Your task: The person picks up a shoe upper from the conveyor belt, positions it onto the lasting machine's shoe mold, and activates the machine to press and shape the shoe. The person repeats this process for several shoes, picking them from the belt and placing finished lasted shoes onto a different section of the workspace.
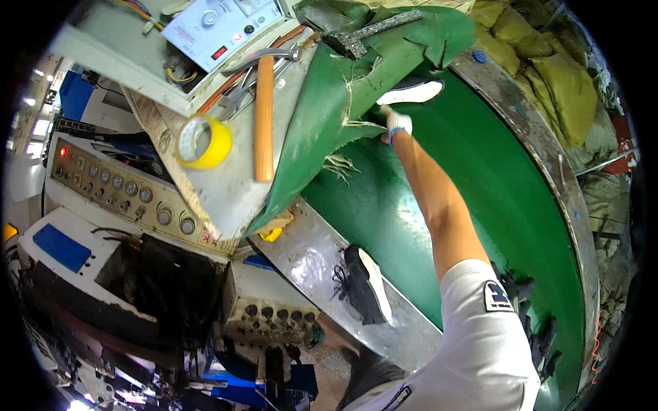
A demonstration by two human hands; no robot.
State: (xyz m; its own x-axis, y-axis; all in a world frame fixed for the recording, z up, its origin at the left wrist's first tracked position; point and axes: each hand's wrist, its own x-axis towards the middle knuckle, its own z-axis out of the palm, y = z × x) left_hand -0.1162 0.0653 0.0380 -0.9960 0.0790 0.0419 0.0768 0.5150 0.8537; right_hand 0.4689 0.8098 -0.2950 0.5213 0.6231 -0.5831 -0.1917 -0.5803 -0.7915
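Observation:
My right hand (397, 126), in a white glove with a blue cuff and bare fingertips, reaches out over the green belt (473, 171). Close to its fingertips are one end of a black-and-white shoe (413, 92) and the frayed edge of a green sheet (308, 130). Whether the fingers grip or merely touch either is too small to make out. A second dark shoe with a white sole (370, 284) rests by the belt's metal edge. My left hand does not appear.
Left of the sheet, a board bears a wooden-handled hammer (264, 120) and yellow tape (205, 142). Behind them stands a control box (219, 31). A gauge panel (123, 185) is at left. Yellowish sacks (569, 89) line the far right; dark gloves (541, 335) lie near my sleeve.

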